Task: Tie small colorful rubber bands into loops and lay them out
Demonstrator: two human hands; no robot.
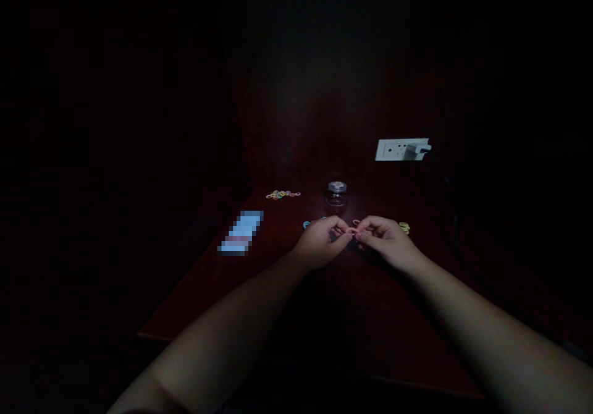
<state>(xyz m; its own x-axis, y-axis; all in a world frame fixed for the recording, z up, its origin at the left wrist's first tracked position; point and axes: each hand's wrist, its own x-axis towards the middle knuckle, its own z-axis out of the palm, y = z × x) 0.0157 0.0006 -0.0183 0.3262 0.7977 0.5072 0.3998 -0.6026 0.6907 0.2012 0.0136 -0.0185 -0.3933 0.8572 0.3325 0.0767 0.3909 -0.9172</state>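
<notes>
Between my two hands, just above the dark red table (287, 290), is a small pink hair tie (353, 230). My left hand (320, 241) pinches its left side between thumb and fingertips. On the other side, my right hand (388, 240) is closed on it in the same way. Another pink hair tie (356, 222) lies just behind the fingers. Some blue hair ties (306, 224) are partly hidden behind my left hand, and several yellow hair ties (404, 228) show beside my right hand.
A small clear jar with a lid (336, 194) stands behind my hands. Several mixed-colour hair ties (281, 195) lie at the back left. Nearer on the left is a lit, blurred-out phone (241, 233). A wall socket (402, 149) holds a plug with a dark cable.
</notes>
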